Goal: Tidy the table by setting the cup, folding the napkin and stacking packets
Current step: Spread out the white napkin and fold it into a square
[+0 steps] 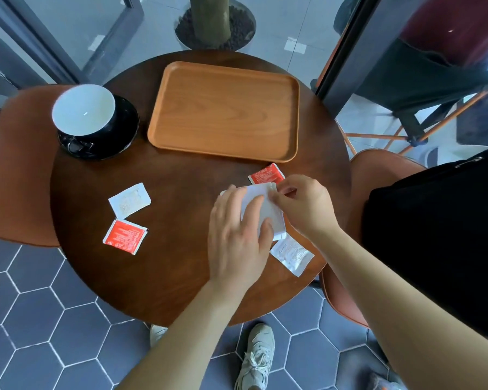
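In the head view, the napkin [276, 223] is being folded at the right side of the round table [181, 170]. It is being pressed flat by the spread fingers of the left hand [238, 235], while its far edge is being pinched by the right hand [302, 205]. The fold is judged to be under way, not finished. The cup [83, 109] is being carried by its black saucer [124, 128] at the table's left, beside the wooden tray [223, 111], so that step is judged done. Nothing is being stacked yet. Four packets are lying apart: a white packet [129, 204] and a red packet [125, 236] at the left, another red one [266, 175] and another white one [292, 256] partly hidden beside the napkin.
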A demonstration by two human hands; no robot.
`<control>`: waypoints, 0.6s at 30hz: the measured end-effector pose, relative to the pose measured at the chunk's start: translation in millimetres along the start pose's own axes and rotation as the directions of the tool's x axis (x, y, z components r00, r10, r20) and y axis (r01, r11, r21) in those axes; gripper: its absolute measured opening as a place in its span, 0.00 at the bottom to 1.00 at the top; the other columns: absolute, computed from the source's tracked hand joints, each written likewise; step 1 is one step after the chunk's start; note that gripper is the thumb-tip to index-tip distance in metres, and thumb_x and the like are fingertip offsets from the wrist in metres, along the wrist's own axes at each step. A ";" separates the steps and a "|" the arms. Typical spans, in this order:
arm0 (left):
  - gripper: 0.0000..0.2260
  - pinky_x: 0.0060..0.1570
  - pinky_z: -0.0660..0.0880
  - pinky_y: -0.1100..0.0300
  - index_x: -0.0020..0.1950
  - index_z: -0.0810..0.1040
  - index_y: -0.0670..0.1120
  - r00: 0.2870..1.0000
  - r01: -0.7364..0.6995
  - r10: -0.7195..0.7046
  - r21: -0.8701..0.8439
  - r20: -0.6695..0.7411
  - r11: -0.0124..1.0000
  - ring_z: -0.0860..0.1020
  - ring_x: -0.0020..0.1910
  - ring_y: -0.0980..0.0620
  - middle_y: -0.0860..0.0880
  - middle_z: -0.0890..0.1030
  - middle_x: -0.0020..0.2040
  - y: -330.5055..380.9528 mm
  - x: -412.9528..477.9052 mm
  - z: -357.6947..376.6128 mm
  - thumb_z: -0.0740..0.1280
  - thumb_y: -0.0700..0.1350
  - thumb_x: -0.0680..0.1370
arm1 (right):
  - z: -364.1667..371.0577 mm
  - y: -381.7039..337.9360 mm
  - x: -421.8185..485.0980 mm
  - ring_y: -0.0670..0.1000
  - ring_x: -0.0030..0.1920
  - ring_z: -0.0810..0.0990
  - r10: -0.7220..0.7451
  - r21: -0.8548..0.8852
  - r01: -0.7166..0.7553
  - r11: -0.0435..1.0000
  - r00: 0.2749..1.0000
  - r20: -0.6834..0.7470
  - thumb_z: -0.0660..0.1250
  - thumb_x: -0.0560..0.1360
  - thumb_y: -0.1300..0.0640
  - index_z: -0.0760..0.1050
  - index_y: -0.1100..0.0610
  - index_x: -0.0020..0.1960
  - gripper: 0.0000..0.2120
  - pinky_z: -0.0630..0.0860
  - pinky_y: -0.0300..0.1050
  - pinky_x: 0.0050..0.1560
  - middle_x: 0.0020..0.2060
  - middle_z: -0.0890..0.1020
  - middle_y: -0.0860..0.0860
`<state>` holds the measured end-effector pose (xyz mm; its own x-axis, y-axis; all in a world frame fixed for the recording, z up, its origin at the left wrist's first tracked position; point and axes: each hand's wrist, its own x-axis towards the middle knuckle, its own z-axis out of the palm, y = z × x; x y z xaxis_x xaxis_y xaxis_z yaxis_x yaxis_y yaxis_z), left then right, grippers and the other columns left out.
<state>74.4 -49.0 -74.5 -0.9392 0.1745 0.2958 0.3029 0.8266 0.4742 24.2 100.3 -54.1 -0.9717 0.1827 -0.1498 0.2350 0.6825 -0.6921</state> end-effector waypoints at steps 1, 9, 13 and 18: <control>0.19 0.73 0.66 0.41 0.69 0.75 0.41 0.997 -0.021 0.017 0.056 0.078 0.998 0.67 0.74 0.37 0.38 0.72 0.71 -4.1 1.4 2.7 0.62 0.49 0.81 | 1.8 0.2 -0.7 0.48 0.42 0.80 -0.005 -0.008 0.005 1.000 1.000 -0.008 0.71 0.75 0.56 0.81 0.57 0.43 0.04 0.76 0.42 0.42 0.39 0.83 0.47; 0.33 0.78 0.54 0.41 0.81 0.53 0.44 0.944 -0.145 0.061 0.240 0.325 0.960 0.51 0.82 0.40 0.40 0.56 0.82 -24.7 -0.1 25.0 0.49 0.64 0.83 | 7.5 15.6 -19.6 0.59 0.61 0.77 -0.572 -0.447 0.543 0.711 0.816 0.083 0.64 0.79 0.61 0.75 0.61 0.69 0.19 0.76 0.52 0.51 0.67 0.78 0.55; 0.35 0.79 0.52 0.42 0.81 0.54 0.42 0.939 -0.167 0.066 0.279 0.338 0.946 0.49 0.82 0.42 0.40 0.55 0.82 -27.7 -2.3 29.8 0.47 0.65 0.83 | 10.8 37.6 -22.5 0.59 0.64 0.76 -0.604 -0.524 0.591 0.613 0.778 0.171 0.66 0.77 0.59 0.74 0.61 0.70 0.22 0.76 0.52 0.52 0.70 0.76 0.56; 0.35 0.79 0.51 0.42 0.81 0.55 0.42 0.934 -0.174 0.066 0.288 0.350 0.942 0.49 0.82 0.42 0.40 0.55 0.82 -28.7 -1.3 30.8 0.48 0.66 0.83 | 22.4 55.0 -17.1 0.58 0.66 0.73 -0.613 -0.534 0.599 0.597 0.770 0.178 0.67 0.78 0.57 0.72 0.62 0.71 0.23 0.72 0.52 0.58 0.72 0.74 0.57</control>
<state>61.9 -56.5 -114.0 -0.9143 0.4047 0.0173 0.4022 0.9021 0.1562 53.3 118.9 -105.4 -0.8964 -0.4038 0.1829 -0.4287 0.8947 -0.1253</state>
